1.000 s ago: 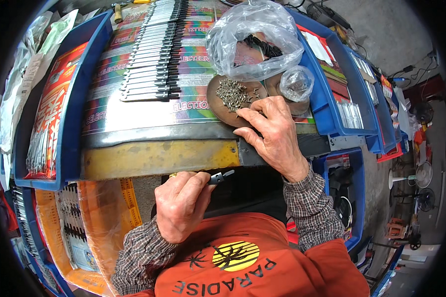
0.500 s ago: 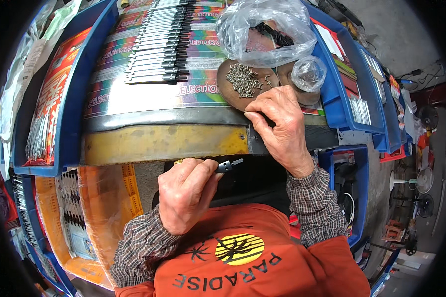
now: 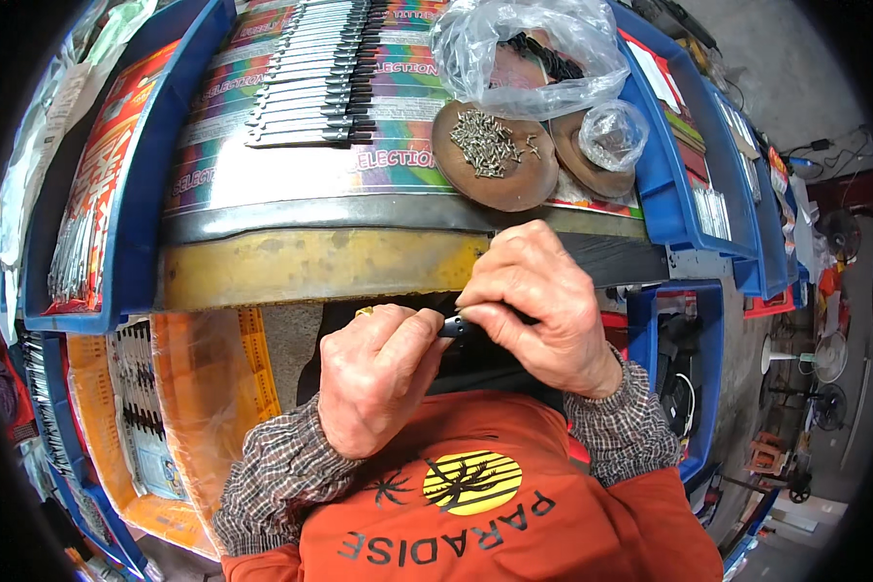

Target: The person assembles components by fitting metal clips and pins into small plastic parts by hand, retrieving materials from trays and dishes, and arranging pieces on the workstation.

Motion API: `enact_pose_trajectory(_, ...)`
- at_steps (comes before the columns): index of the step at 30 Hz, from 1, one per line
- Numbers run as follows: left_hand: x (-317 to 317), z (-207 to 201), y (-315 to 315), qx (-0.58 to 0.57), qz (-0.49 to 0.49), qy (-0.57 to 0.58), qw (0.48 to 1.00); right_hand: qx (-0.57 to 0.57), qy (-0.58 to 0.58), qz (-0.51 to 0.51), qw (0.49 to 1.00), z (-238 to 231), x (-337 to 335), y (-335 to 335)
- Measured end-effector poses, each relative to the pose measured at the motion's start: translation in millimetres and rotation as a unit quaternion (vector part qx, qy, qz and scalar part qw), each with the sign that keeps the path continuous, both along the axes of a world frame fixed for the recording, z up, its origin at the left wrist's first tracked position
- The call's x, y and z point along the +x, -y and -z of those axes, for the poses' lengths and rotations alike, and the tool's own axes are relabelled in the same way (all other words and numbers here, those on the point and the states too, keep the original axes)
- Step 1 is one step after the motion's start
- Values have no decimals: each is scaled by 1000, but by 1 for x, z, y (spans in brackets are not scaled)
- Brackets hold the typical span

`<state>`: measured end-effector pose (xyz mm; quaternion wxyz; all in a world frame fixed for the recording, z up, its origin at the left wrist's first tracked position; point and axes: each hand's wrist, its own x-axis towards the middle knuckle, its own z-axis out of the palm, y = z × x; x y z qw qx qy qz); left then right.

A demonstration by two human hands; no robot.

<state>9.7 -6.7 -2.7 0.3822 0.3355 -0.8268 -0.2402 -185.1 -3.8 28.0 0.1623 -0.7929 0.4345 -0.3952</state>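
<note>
My left hand (image 3: 373, 373) is closed on a small black cylindrical part (image 3: 453, 328), held in front of the table's edge. At that part's right end, my right hand (image 3: 538, 306) is closed in a pinch; whatever lies between its fingertips is too small or hidden to make out. A heap of small metal screws (image 3: 485, 143) sits in a brown round dish (image 3: 509, 197), beyond my right hand. Farther back on the table is a row of slim silver rods with black ends (image 3: 315, 92), laid side by side.
A clear plastic bag (image 3: 461, 58) with black parts stands behind the screws, and a smaller bag (image 3: 613, 136) lies beside it. Blue trays flank the table at left (image 3: 136, 233) and right (image 3: 662, 189). An orange-lined crate (image 3: 199, 388) is below left.
My right hand has come down from beside the screw dish to the black part, closing over its tip. My left hand has shifted slightly right, still holding the part.
</note>
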Motion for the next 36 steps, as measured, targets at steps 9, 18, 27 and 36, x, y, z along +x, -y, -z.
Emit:
enact_pose_trajectory(9, -5, 0, -6, -24, 20, -7, 999, 34, 47, -14, 998, 6, 5, -10)
enact_pose_trajectory(18, -4, -8, -9, 22, 31, -8, 999, 54, 72, -11, 996, 4, -5, -18)
enact_pose_trajectory(27, -6, -4, -14, -5, 9, 24, 1000, -11, -9, 12, 1000, 7, -1, -25)
enact_pose_trajectory(36, -8, 3, -12, -59, 8, 24, 998, -116, -152, 32, 981, 12, 2, -37)
